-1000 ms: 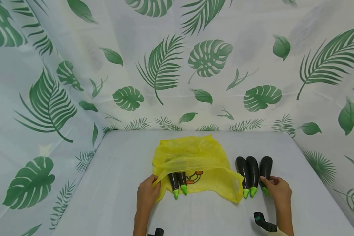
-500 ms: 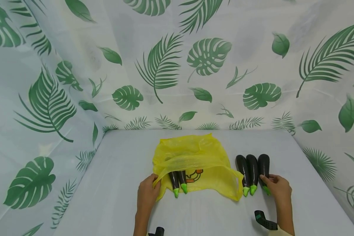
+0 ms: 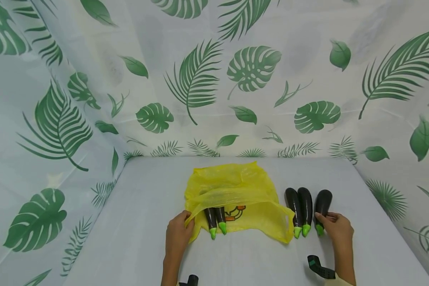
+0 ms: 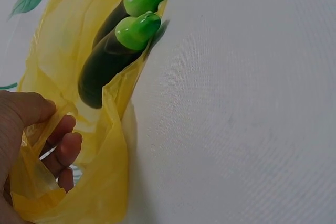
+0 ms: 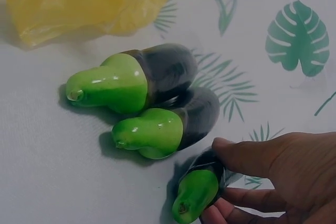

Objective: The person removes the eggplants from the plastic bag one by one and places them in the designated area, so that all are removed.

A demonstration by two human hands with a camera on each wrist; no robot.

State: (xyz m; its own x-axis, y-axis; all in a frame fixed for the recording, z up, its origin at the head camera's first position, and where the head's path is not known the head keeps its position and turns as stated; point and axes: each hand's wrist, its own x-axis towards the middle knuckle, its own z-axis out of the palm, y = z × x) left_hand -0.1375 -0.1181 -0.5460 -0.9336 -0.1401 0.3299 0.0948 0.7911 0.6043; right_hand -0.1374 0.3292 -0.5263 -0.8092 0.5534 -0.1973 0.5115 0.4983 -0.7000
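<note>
While the left hand holds the edge of the yellow bag, the right hand pinches one eggplant near its green end, at the right side of the table. Two more eggplants lie between it and the bag, and two others lie partly inside the bag. This looks like the picking-up step. Next, the right hand probably needs to lift its eggplant over to the bag's mouth.
</note>
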